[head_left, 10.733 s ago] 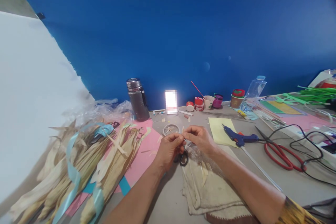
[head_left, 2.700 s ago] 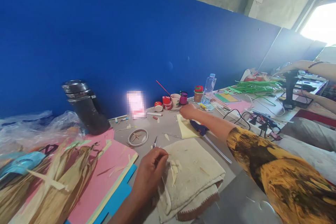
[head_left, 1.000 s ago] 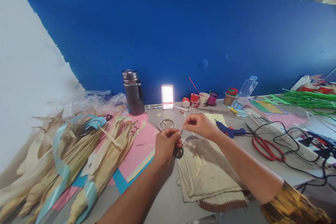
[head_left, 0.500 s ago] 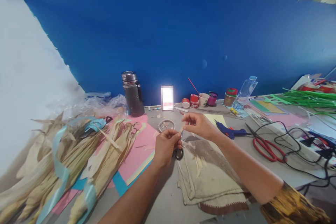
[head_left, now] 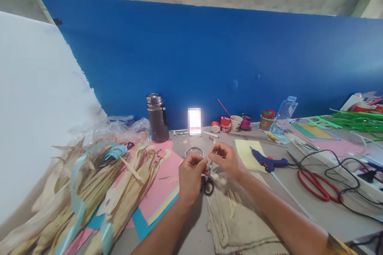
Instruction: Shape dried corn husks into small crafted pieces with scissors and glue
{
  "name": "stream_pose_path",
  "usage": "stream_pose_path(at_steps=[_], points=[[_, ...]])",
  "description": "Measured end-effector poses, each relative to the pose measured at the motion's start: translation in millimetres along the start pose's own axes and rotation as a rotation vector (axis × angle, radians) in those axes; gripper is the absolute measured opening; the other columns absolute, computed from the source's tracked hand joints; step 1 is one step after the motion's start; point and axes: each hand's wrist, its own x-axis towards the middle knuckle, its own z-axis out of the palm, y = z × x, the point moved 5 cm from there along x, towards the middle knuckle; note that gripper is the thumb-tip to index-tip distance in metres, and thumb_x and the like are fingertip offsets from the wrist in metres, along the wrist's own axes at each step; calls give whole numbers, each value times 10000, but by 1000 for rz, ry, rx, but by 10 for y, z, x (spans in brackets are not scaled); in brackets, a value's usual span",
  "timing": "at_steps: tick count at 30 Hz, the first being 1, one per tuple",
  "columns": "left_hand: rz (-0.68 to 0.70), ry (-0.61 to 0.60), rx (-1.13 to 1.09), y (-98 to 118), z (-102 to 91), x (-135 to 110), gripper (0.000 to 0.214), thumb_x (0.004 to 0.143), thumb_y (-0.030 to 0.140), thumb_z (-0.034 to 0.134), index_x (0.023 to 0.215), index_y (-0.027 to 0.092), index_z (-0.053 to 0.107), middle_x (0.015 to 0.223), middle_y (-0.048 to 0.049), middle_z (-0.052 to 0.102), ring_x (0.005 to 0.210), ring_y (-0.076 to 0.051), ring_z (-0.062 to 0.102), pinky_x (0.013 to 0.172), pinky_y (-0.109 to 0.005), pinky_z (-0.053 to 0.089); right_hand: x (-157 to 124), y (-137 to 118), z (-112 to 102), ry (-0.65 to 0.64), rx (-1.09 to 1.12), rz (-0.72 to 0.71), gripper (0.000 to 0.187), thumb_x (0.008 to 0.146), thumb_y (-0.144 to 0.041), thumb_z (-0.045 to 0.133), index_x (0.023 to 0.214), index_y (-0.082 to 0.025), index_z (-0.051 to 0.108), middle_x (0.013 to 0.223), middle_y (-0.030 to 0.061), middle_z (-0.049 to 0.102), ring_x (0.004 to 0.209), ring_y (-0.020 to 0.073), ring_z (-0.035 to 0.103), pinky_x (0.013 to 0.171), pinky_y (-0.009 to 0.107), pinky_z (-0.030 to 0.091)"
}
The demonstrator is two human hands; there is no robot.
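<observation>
My left hand (head_left: 191, 175) is closed around small black-handled scissors (head_left: 207, 182), whose loops hang below the fingers. My right hand (head_left: 226, 160) pinches a small pale scrap of dried husk close to the scissor blades; the piece is too small to make out well. Both hands hover over a folded beige cloth (head_left: 239, 223) strewn with husk trimmings. A small ring-shaped object (head_left: 194, 152) lies on the table just beyond my hands.
Dried corn husks and light-blue ribbon (head_left: 89, 191) are piled at left on pink and blue paper (head_left: 161, 191). A dark flask (head_left: 157, 117), paint pots (head_left: 226, 124), a plastic bottle (head_left: 284, 111), blue glue gun (head_left: 267, 161), red scissors (head_left: 314, 179) and black cables (head_left: 344, 175) lie around.
My hands have drawn a little closer together, still holding the scissors and the scrap. The view tilted so the table sits lower in frame.
</observation>
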Motion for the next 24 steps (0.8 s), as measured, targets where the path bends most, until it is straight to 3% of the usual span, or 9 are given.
stream_pose_path(at_steps=[4,7,13,20,24], points=[[109,18,67,50,-25,14,181,729,292,748,720,188,600,603,21,611,527,-133,597,548,-246,468,-74,-56,-76,131,-127,-110,205,737,-342,717,871,-203,646,813,22,629,613,135,453,570,277,387],[201,8,132,100,-28,-5,128,765,273,719,757,197,617,644,16,624,585,-142,606,605,-256,478,-112,-52,-98,159,-168,-174,135,759,-323,695,779,-203,635,752,17,601,618,139,462,591,282,392],[280,45,248,186,-37,-67,101,757,245,727,776,198,639,741,-4,650,709,-155,604,695,-260,470,-125,103,-9,63,17,11,188,760,-365,695,722,-184,661,674,19,615,605,150,494,579,291,385],[169,14,125,137,-9,-25,185,687,243,763,782,192,612,702,17,621,627,-134,581,620,-247,461,-110,145,-23,37,195,91,216,724,-384,733,807,-184,732,771,45,677,687,171,568,645,305,432],[84,-43,41,95,35,-22,240,645,255,792,759,187,592,672,24,622,561,-119,576,574,-239,451,-113,195,-15,-12,254,157,259,756,-420,712,873,-192,750,700,11,614,566,120,449,528,269,346]])
